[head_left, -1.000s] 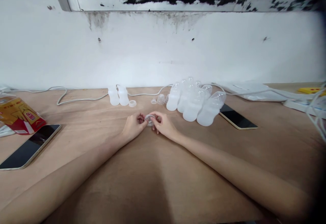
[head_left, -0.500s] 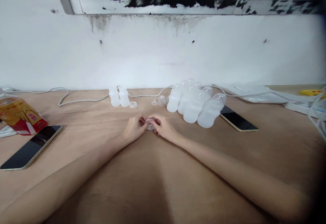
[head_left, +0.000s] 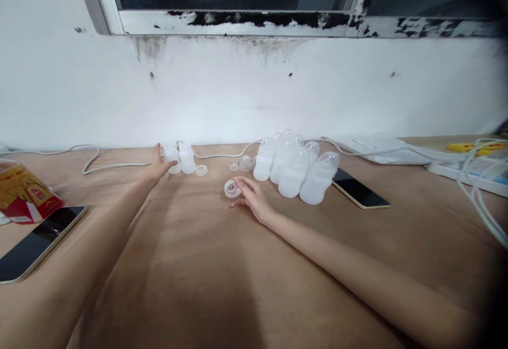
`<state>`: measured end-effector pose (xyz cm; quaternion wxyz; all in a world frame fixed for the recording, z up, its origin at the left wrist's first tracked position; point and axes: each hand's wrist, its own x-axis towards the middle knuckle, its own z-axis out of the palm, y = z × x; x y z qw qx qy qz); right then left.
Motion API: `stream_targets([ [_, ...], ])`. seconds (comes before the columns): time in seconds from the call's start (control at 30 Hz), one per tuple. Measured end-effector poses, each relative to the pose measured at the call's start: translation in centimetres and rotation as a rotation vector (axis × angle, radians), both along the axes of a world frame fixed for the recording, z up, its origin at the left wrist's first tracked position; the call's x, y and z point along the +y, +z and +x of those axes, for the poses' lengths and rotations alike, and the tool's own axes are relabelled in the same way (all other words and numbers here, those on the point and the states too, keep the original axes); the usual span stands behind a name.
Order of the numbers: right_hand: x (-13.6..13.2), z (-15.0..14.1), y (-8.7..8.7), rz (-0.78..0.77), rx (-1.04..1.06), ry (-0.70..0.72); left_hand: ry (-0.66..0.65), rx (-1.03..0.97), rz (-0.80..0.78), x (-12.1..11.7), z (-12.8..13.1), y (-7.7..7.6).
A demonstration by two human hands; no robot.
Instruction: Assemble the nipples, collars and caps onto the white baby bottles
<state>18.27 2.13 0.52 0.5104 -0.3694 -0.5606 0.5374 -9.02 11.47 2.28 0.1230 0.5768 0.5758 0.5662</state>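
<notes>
Upright near the wall stands a frosted baby bottle (head_left: 172, 153) without a cap, a second one (head_left: 187, 159) close beside it. My left hand (head_left: 159, 162) reaches around the first bottle's left side, fingers spread and thumb across its front; whether it grips is unclear. Between the fingertips of my right hand (head_left: 251, 195) is a translucent bottle collar ring (head_left: 232, 189), tilted so its opening faces me. Another collar ring (head_left: 201, 170) lies right of the two bottles. Small clear domed pieces (head_left: 245, 163) sit farther back.
Several capped bottles (head_left: 291, 177) stand grouped right of centre. A phone (head_left: 362, 190) lies beside them, another phone (head_left: 42, 243) at left near a red and yellow carton (head_left: 27, 193). A white cable (head_left: 222, 155) runs along the wall. At right lies a power strip (head_left: 468, 178).
My left hand has let go of the collar ring and moved left and away to the first bottle. My right hand keeps the ring, now tilted up. The view has shifted slightly.
</notes>
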Motion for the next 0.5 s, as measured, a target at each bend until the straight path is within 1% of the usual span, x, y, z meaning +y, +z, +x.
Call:
stream_targets([
  [0.07, 0.0, 0.1, 0.0, -0.007, 0.032, 0.01, -0.186, -0.071, -0.071, 0.6, -0.5, -0.3],
  [0.1, 0.1, 0.1, -0.1, -0.01, 0.048, 0.025, -0.248, -0.097, -0.09, 0.6, -0.6, -0.6],
  [0.13, 0.1, 0.2, -0.1, -0.013, 0.066, 0.039, -0.287, -0.116, -0.101, 0.5, -0.7, -0.8],
  [0.17, 0.1, 0.2, -0.1, -0.017, 0.089, 0.052, -0.282, -0.122, -0.113, 0.3, -0.8, -1.0],
  [0.23, 0.2, 0.3, -0.2, -0.032, 0.141, 0.069, -0.166, -0.108, -0.131, -0.5, -1.0, -1.3],
  [0.3, 0.3, 0.4, -0.2, -0.06, 0.17, 0.059, 0.005, -0.068, -0.156, -1.7, -1.2, -1.6],
  [0.37, 0.4, 0.3, -0.3, -0.077, 0.145, 0.025, 0.162, 0.009, -0.191, -3.1, -1.1, -1.8],
  [0.43, 0.6, 0.2, -0.6, -0.054, 0.072, -0.013, 0.233, 0.102, -0.208, -4.7, -0.2, -2.1],
  [0.47, 0.6, 0.1, -0.7, -0.031, 0.032, -0.025, 0.241, 0.13, -0.201, -5.5, 0.6, -2.3],
  [0.5, 0.6, 0.1, -0.8, -0.01, -0.007, -0.028, 0.215, 0.153, -0.191, -6.2, 1.6, -2.5],
])
